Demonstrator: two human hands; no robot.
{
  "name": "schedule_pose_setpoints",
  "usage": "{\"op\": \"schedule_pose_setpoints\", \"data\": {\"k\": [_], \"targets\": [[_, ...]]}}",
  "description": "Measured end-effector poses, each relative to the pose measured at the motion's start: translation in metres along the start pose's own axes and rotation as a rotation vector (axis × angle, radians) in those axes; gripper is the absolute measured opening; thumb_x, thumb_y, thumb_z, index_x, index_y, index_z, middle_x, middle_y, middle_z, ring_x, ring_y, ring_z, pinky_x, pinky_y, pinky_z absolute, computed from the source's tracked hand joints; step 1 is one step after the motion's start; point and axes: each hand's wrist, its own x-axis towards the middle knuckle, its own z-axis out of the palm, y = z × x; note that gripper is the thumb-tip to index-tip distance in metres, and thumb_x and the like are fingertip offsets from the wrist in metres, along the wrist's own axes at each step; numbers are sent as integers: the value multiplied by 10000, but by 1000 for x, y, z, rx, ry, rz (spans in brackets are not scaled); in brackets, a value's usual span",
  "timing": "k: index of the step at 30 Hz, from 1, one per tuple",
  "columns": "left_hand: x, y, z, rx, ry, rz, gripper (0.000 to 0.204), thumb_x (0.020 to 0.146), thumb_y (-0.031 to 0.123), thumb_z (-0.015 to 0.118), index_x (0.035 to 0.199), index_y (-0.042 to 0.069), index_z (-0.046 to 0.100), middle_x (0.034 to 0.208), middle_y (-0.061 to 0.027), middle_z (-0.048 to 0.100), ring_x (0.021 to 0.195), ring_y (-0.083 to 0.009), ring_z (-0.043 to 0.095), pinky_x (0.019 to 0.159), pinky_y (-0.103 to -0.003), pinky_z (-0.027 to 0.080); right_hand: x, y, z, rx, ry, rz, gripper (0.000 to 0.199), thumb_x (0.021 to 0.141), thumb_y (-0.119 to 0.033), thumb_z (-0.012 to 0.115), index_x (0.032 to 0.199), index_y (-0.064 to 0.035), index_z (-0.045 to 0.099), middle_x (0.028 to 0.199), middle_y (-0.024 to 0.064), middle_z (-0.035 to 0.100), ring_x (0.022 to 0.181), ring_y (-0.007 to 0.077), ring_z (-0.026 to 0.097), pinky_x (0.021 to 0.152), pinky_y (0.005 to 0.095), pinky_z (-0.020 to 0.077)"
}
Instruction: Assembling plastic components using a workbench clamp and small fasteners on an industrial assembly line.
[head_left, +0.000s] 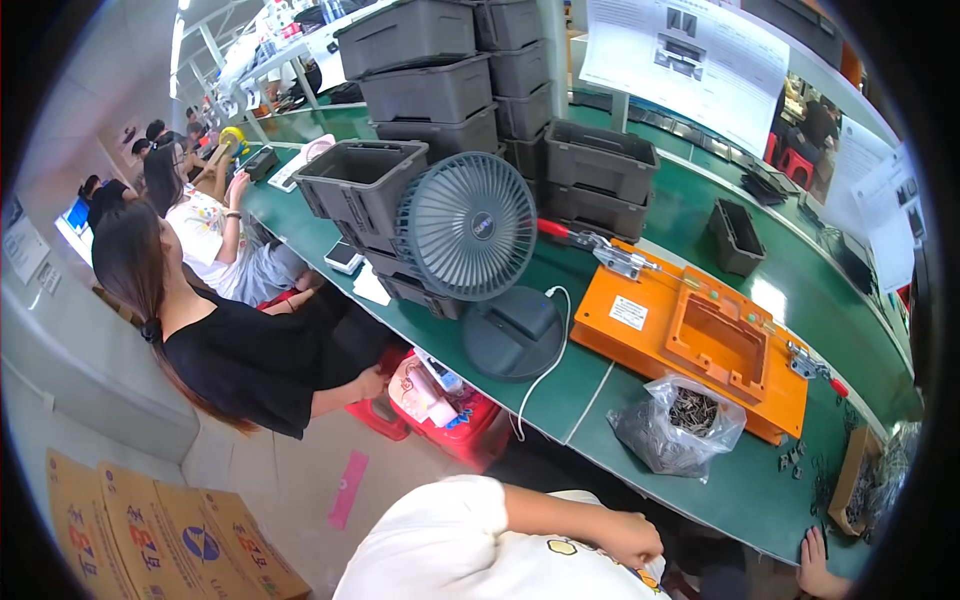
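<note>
My left hand (pixel 632 541) is curled into a fist in front of my white shirt, below the green table's front edge (pixel 600 440); nothing shows in it. My right hand (pixel 815 563) lies with fingers spread on the table's near edge at the lower right, holding nothing. Nearest to it are small dark loose parts (pixel 795 460) and a shallow cardboard box (pixel 858 480) of similar parts. A clear plastic bag (pixel 680 425) of small metal pieces sits in front of an orange fixture (pixel 700 340) with toggle clamps at both ends.
A grey desk fan (pixel 468 240) stands left of the fixture, its white cable hanging over the edge. Stacked grey bins (pixel 430 90) fill the back. Seated people (pixel 230 350) work along the left. A red basket (pixel 450 415) and cardboard boxes (pixel 150 540) are on the floor.
</note>
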Motion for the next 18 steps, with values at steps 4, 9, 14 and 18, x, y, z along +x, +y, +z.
{"op": "schedule_pose_setpoints", "data": {"k": [4,9,14,18], "targets": [[-108,-65,11,-230,633,-37,187,840,202,643,900,25,635,809,-120,626,725,-244,618,652,-358,496,-20,-48,13,7,70,-91,255,746,-165,657,911,12,576,775,153,586,704,259,551,680,369,463],[-259,-129,128,-569,1390,-1188,270,889,229,603,1034,3,632,914,-93,662,850,-241,628,746,-365,506,0,-111,-9,-171,794,-301,336,665,-120,784,921,5,606,789,143,594,733,297,606,650,364,492],[-324,-159,190,-353,661,-1602,258,851,173,616,1034,-9,621,912,-115,657,826,-258,625,734,-372,501,51,-137,-67,-312,1340,-428,171,764,-29,693,877,9,572,858,151,584,787,305,580,690,362,470],[-317,-198,156,-347,557,-1548,257,846,177,621,1026,-7,628,912,-126,658,825,-264,627,733,-373,500,92,-131,-85,-394,1370,-332,389,771,-87,700,1114,1,539,1182,220,548,1134,408,508,955,436,407]]}}
